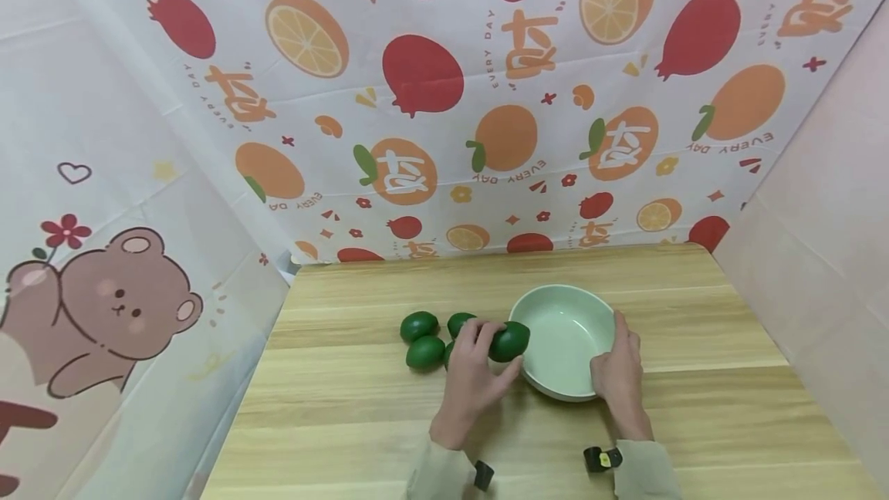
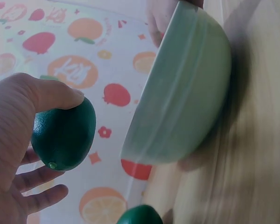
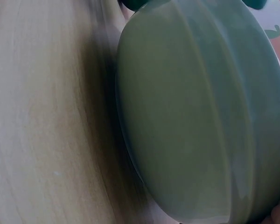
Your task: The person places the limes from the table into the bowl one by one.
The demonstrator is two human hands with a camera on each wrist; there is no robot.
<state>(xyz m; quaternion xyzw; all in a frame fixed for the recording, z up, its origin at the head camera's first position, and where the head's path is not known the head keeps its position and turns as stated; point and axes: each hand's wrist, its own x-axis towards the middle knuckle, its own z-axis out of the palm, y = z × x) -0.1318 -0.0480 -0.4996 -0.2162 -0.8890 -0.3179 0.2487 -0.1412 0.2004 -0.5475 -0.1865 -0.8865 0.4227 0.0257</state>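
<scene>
My left hand (image 1: 475, 376) pinches a dark green lime (image 1: 512, 342) between thumb and fingers, just off the left rim of a pale green bowl (image 1: 564, 349). In the left wrist view the thumb presses on top of this lime (image 2: 65, 135), and the lower fingers spread loosely beneath. The bowl stands on the table with its inside bare. My right hand (image 1: 621, 376) holds the bowl's right side at the rim; the right wrist view is mostly filled by the bowl's outer wall (image 3: 177, 116).
Left of my left hand lie several more limes in a cluster, among them one at the back (image 1: 419, 326) and one in front (image 1: 425, 353); others are partly covered by the hand. The wooden table (image 1: 333, 407) meets a fruit-print cloth (image 1: 333, 130) behind it.
</scene>
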